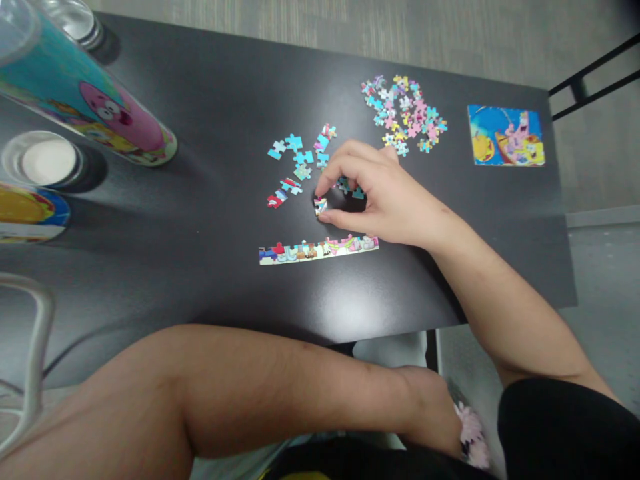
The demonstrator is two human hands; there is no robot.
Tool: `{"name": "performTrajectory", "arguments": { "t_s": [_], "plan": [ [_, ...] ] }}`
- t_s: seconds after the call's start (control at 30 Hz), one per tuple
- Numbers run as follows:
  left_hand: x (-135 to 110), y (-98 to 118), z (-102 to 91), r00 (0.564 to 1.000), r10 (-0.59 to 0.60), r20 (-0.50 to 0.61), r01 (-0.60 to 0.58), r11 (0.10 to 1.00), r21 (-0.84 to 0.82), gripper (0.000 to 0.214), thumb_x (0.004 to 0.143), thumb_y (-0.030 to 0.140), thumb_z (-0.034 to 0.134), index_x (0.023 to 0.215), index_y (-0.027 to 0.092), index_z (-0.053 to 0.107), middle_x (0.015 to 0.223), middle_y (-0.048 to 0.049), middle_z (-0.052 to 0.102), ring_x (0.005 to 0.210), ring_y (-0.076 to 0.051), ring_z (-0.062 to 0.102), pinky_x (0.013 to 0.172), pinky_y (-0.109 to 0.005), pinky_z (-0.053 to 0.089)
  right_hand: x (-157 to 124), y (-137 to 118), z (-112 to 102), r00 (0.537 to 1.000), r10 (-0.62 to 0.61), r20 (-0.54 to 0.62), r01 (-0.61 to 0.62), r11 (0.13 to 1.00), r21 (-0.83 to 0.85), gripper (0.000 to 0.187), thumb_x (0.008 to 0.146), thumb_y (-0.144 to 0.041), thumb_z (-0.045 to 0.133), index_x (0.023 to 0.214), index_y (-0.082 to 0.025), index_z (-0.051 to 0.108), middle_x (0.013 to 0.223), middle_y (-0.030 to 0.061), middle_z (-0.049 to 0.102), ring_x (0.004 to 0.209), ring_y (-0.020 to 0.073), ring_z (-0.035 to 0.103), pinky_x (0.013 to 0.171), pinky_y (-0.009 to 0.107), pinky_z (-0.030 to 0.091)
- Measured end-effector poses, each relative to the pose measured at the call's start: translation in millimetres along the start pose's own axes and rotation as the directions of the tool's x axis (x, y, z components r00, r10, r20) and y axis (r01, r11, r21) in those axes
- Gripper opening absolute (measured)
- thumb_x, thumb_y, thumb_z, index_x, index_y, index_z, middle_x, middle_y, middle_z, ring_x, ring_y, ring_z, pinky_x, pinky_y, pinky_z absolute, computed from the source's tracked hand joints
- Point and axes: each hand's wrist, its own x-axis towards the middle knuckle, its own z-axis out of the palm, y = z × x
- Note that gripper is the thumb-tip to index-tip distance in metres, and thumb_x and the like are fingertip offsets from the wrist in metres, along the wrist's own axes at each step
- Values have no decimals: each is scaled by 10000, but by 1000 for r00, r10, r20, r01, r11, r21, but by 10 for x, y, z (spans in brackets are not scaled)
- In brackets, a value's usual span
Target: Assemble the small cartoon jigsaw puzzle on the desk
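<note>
A small multicoloured jigsaw piece [321,207] is pinched between the thumb and fingertips of the right hand [383,193], which is nearly closed; the state of the left hand cannot be told. The piece is held just beyond a narrow, pale-edged strip of joined jigsaw pieces [320,251] on the dark grey tabletop [200,273]. Loose blue puzzle pieces [293,142] are scattered beyond the strip; farther beyond and rightward of it, a multicoloured puzzle heap [417,122] is spread, with a rectangular blue-and-yellow picture card [515,139] placed farther right.
</note>
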Motion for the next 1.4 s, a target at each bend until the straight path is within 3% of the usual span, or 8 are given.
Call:
{"name": "performTrajectory", "arguments": {
  "t_s": [0.23, 0.37, 0.5, 0.6, 0.7, 0.8, 1.13, 1.4],
  "plan": [
    [-9, 31, 46, 1000, 16, -18, -15, 996, 89, 297, 1002, 373, 925, 762, 547, 907, 936, 84, 930, 413, -93, 406, 459, -322, 232, -22, 11, -19, 998, -46, 43, 41, 993, 109, 245, 1098, -325, 905, 1325, -274, 828, 1288, 52, 878, 1124, 308, 766, 1223, 567, 487],
    [-59, 49, 27, 999, 16, -29, -12, 992, 123, 303, 1042, 396, 872, 792, 562, 916, 1063, 67, 959, 469, -111, 493, 478, -346, 247, 8, -20, -43, 995, -83, 59, 68, 974, 215, 221, 1104, -343, 915, 1302, -277, 839, 1258, 55, 907, 1135, 314, 844, 1255, 572, 543],
    [-70, 64, -5, 1000, 16, -19, -13, 991, 135, 319, 1077, 415, 821, 817, 567, 927, 1046, 42, 952, 519, -113, 564, 507, -347, 305, 28, -15, -120, 990, -109, 89, 57, 889, 455, 201, 1076, -358, 949, 1232, -283, 848, 1209, 45, 940, 1065, 282, 872, 1135, 498, 679],
    [-61, 79, -34, 1000, -5, -17, 8, 988, 155, 313, 1065, 376, 856, 806, 539, 922, 938, 54, 918, 441, -103, 405, 489, -354, 300, -20, 52, -287, 998, -58, 24, 36, 834, 550, 205, 1073, -384, 1009, 1212, -307, 880, 1220, 37, 947, 1053, 258, 861, 1087, 439, 732],
    [-72, 87, -68, 1000, -11, -21, 14, 987, 160, 287, 1036, 350, 901, 815, 531, 921, 921, 82, 913, 407, -102, 218, 457, -369, 248, -91, 162, -492, 999, 51, -5, -40, 845, 533, 287, 1008, -406, 1116, 1197, -324, 916, 1156, 32, 938, 1054, 268, 863, 1069, 427, 746],
    [-100, 83, -120, 1000, -12, -5, 13, 990, 141, 255, 1022, 352, 925, 839, 529, 926, 956, 100, 927, 416, -102, 165, 449, -366, 227, -125, 269, -615, 996, 74, 57, -93, 854, 512, 325, 938, -372, 1168, 1171, -311, 949, 1104, 30, 933, 1011, 267, 865, 1017, 418, 741],
    [-220, 92, -356, 998, -34, 60, 30, 997, 66, 288, 1081, 352, 850, 837, 489, 920, 1042, 81, 946, 596, -126, 610, 498, -361, 329, -135, 304, -648, 969, 88, 231, -187, 872, 452, 277, 1003, -419, 1109, 1219, -334, 957, 1187, 8, 959, 1031, 238, 858, 1063, 391, 720],
    [-238, 103, -451, 996, -50, 68, 47, 998, 45, 295, 1039, 318, 915, 781, 460, 900, 994, 106, 937, 500, -127, 453, 465, -380, 292, -130, 296, -662, 966, 85, 245, -181, 897, 403, 289, 966, -384, 1082, 1211, -351, 933, 1216, 6, 968, 1024, 285, 868, 1037, 512, 743]
  ]
}}
